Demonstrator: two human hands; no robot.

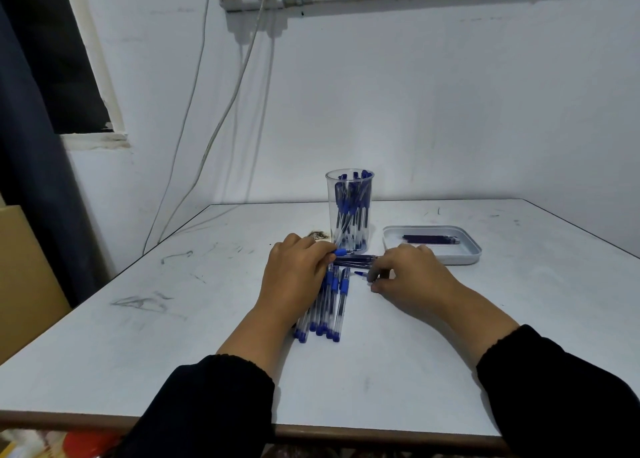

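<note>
The white tabletop (207,319) lay bare left of the hands and toward its near edge. A clear plastic cup of pens (349,212) and a white rounded tray (467,254) stood just behind. The left hand (298,277) gripped thin dark-blue refills (358,258) over a row of clear blue-capped pens (333,305). The right hand (412,274) pinched a small blue pen part (361,273).

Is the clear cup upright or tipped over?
Upright: the clear cup stands on its base on the table, rim upward, with blue-capped pens standing inside it.
</note>
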